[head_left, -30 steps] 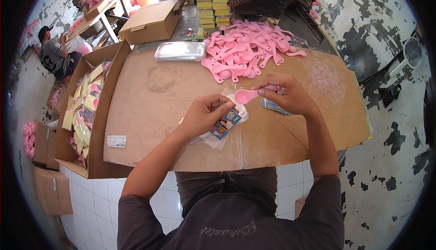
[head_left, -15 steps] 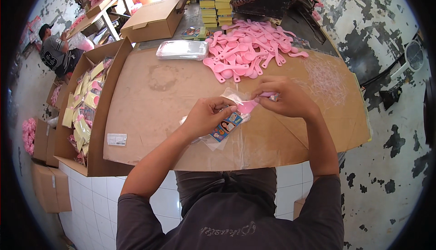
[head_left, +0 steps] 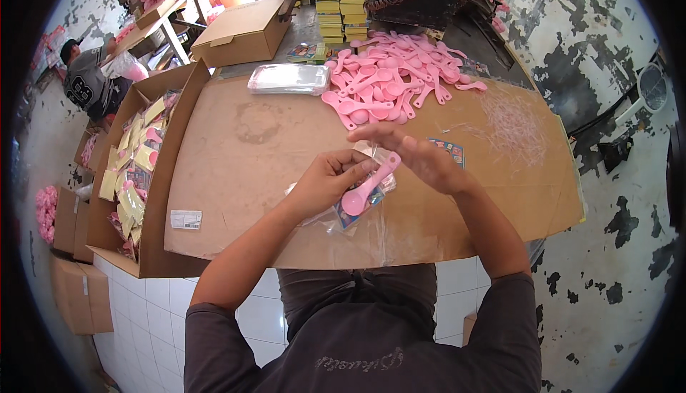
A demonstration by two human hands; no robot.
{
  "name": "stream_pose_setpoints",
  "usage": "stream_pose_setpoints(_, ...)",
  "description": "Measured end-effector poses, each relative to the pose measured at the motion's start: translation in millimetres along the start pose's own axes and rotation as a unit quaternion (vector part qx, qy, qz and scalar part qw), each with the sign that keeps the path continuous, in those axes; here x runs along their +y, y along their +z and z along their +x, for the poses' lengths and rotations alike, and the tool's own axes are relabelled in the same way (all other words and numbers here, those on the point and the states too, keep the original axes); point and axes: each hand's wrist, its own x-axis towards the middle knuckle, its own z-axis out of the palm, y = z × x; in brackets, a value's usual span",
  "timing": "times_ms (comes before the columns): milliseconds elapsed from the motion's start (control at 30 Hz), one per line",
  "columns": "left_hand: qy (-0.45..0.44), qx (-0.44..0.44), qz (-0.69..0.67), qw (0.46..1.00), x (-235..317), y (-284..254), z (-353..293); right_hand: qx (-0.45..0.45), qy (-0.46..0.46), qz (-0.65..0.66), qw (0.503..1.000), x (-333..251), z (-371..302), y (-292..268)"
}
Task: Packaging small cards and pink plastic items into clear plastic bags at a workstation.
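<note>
My left hand point(head_left: 332, 182) is closed, thumb against fingers, on a clear plastic bag point(head_left: 331, 219) in the middle of the cardboard-covered table. Over the bag lies a pink spoon point(head_left: 355, 202), bowl toward me and handle slanting up to the right, beside my left thumb. Under the spoon shows a blue printed card point(head_left: 350, 220); whether it is inside the bag I cannot tell. Just right of the handle, my right hand point(head_left: 418, 158) is open, fingers stretched to the left, holding nothing. Another blue card point(head_left: 450, 151) lies partly behind the right hand.
A pile of pink spoons point(head_left: 393, 71) lies beyond my hands, with a stack of clear bags point(head_left: 289, 78) to its left. Card stacks point(head_left: 330, 11) stand farther back. An open carton point(head_left: 187, 118) of packed bags borders the left side. A person point(head_left: 89, 75) works far left.
The pink spoon has come down leftward over the bag and card, and my right hand has let go of it and opened. A card now shows behind the right hand.
</note>
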Motion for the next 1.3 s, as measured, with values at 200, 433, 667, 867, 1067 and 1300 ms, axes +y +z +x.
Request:
stream_pose_setpoints(200,-0.022,-0.054,-0.082,0.995,1,-7,-2,-0.005,-0.024,-0.06,0.998,-14,1,-13)
stream_pose_setpoints(433,0.028,-0.036,-0.027,0.999,4,-2,1,0.004,-0.13,-0.304,0.944,-64,6,6)
stream_pose_setpoints(667,0.159,0.003,0.004,0.987,18,-8,0,0.122,-0.14,-0.552,0.813,-94,5,-3)
stream_pose_setpoints(867,0.213,0.026,0.166,0.962,41,17,-10,0.146,-0.094,-0.446,0.878,-92,3,2)
stream_pose_setpoints(1067,0.189,0.039,0.108,0.975,40,21,-4,0.158,-0.105,-0.421,0.887,-78,3,2)
stream_pose_setpoints(1300,0.172,0.076,0.057,0.981,37,29,-6,0.224,-0.298,-0.596,0.711,-69,3,16)
